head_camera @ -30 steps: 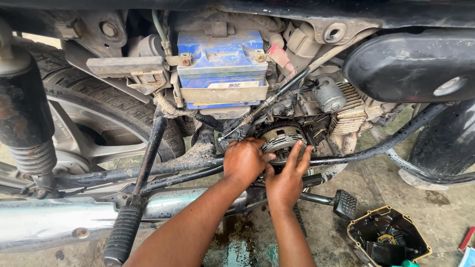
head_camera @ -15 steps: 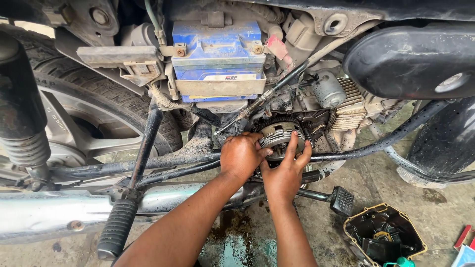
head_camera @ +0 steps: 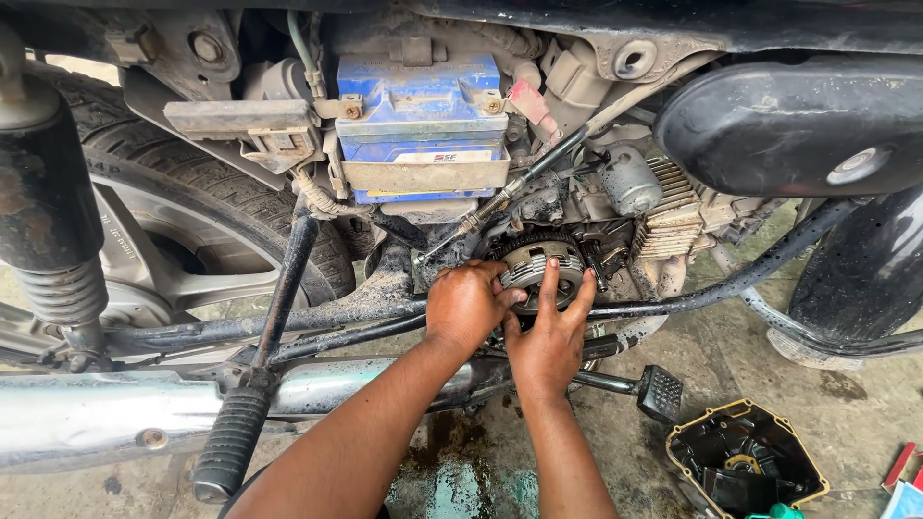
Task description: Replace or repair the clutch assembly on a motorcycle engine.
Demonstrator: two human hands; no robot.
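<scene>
Grey metal, round and toothed at its edge: this is the clutch (head_camera: 543, 266) in the open side of the motorcycle engine (head_camera: 615, 226), and both my hands are on it. My left hand (head_camera: 468, 306) is curled over the left part of the clutch, fingers bent and pressed on its rim, so I hold it from that side. My right hand (head_camera: 550, 338) is just under it and touches my left hand; its fingers (head_camera: 548, 288) are stretched upward and spread, lying flat on the face of the clutch. The clutch sits in the engine, below the blue battery (head_camera: 420, 108) and behind a black frame tube (head_camera: 711, 288) that passes across in front of it.

To the left I see the rear tyre (head_camera: 207, 183) and a shock absorber (head_camera: 53, 240). A black kick lever (head_camera: 252, 384) with a rubber grip goes down in front of the chrome exhaust pipe (head_camera: 87, 408). Near my right hand, lower right, there is a foot pedal (head_camera: 661, 392). On the concrete floor (head_camera: 827, 384), well apart from my hands, lies a black engine cover (head_camera: 742, 461) with its inside up. Under my arms the floor is wet and dark with oil (head_camera: 461, 471).
</scene>
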